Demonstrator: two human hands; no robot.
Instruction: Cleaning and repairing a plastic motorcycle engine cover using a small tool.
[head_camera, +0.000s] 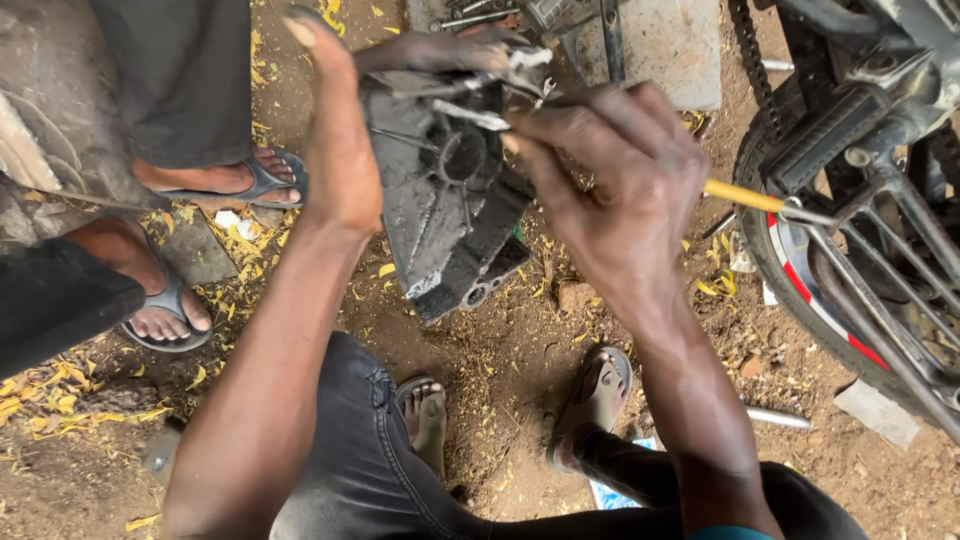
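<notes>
Left hand (335, 150) gripping greasy black cast-metal engine cover (450, 200); right hand (620, 190) closed on yellow-handled screwdriver (745, 197), prying. Next: steady leverage.

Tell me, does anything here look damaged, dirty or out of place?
The black metal engine cover, held by the left hand, is grimy and greasy. The right hand holds a yellow-handled screwdriver against it. A loose shiny metal rod lies in the dirt.

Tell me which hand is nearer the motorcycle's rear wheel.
Right. The right hand, holding a yellow-handled screwdriver, is just beside the wheel; the left hand grips the black engine cover farther away.
</notes>
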